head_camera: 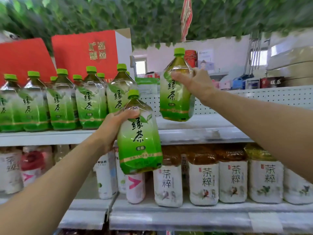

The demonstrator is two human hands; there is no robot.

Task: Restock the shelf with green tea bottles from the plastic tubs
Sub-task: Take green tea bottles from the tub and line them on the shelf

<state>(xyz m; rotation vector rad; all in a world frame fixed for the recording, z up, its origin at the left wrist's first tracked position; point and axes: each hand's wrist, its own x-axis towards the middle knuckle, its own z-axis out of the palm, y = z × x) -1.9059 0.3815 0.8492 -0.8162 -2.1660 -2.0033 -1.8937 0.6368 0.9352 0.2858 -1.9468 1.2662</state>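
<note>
Back-row bottles (77,77) mostly hidden; leftmost bottle (6,106) edge-cropped.

Bottle row (67,102) on upper shelf (50,137) at left, boxes (83,55) behind, tea bottles (232,177) below.

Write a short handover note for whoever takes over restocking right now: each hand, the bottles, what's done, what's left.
Left hand grips the left bottle by its shoulder, in front of the shelf.
Right hand grips the right bottle near its top, over the shelf's bare right part, seemingly not yet set down.
Done: a row of tea bottles stands on the shelf's left part.
Left: set both held bottles beside the row. Tubs are out of view.
</note>
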